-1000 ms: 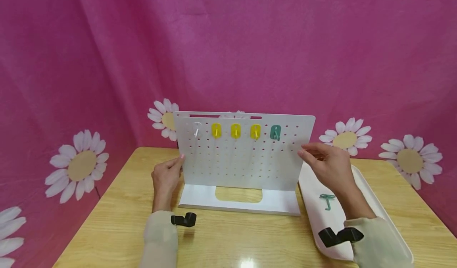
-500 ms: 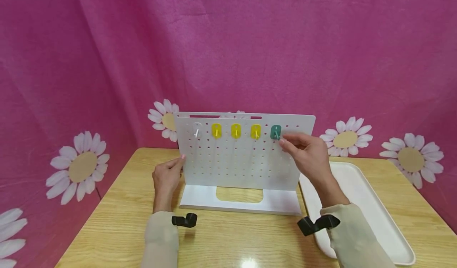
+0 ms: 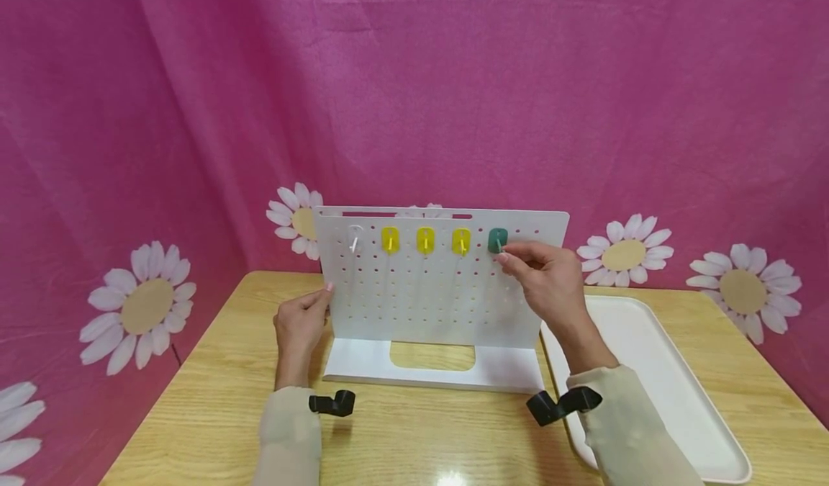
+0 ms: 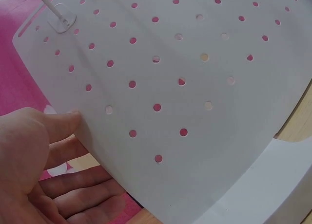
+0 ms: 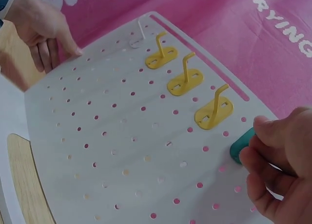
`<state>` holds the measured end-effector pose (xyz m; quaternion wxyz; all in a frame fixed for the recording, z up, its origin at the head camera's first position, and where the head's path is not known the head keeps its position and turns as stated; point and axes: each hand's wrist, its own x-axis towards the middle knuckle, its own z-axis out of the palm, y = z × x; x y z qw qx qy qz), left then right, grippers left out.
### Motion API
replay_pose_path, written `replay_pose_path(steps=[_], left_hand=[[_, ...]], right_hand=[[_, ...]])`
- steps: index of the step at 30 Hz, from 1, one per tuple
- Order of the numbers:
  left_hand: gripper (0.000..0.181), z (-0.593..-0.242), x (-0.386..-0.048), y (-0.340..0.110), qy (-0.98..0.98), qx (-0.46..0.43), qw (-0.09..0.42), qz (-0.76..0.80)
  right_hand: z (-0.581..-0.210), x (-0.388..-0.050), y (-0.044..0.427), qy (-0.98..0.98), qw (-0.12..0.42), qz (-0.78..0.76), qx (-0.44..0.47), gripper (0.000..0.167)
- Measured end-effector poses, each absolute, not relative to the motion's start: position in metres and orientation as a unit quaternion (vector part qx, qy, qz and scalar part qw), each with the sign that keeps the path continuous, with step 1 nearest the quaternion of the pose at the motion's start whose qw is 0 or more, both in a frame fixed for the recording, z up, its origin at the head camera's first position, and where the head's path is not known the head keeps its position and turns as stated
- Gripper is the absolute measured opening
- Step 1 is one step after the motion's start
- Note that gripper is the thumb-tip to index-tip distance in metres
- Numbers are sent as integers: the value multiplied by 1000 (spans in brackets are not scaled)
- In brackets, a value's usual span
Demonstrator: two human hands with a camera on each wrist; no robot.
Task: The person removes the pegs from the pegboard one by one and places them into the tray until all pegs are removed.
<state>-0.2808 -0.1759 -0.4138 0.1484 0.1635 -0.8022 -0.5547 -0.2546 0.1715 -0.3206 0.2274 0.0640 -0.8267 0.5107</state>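
Note:
A white pegboard (image 3: 414, 291) stands upright on its base, with a row of hooks along its upper part. My left hand (image 3: 302, 320) holds its left edge, thumb (image 4: 63, 124) on the front face and fingers behind. Near the right end of the row, my right hand (image 3: 550, 281) pinches a green hook (image 3: 497, 240), whose plate lies against the board. In the right wrist view the fingertips hide much of this green hook (image 5: 241, 146). Left of it sit three yellow hooks (image 3: 461, 242), then a clear or white hook (image 3: 355, 240).
A white tray (image 3: 654, 371) lies on the wooden table (image 3: 401, 435) to the right, partly under my right forearm, which hides some of it. A pink cloth (image 3: 453, 97) with printed daisies hangs behind the table.
My right hand has moved left from the board's right edge to the green hook and now pinches it. A loose green hook seen earlier in the tray is out of sight. My left hand stays.

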Motion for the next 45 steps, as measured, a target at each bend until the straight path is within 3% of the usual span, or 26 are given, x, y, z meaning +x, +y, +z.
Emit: replay_pose_path(steps=[10,17,28,39,45], left_hand=[[53,-417,-280,-174,-799,168,142,-559],[54,-415,-281,-174,-799,164,141,-561],[51,-415,-281,-173,-801,159,154,-556],[49,-416,-280,-174,-798,161,153,-560],[51,-417,-282,-174,-800,158,144,-561]], right_hand=[[-313,-247,174,-815,277,500,93,16],[-305,-234,185,-821,278,491,80,18],[-312,-213,231,-849,310,423,60,16],[-359,-209,294,-921,276,272,37,13],[-396,-210,323,-953,218,201,58,7]])
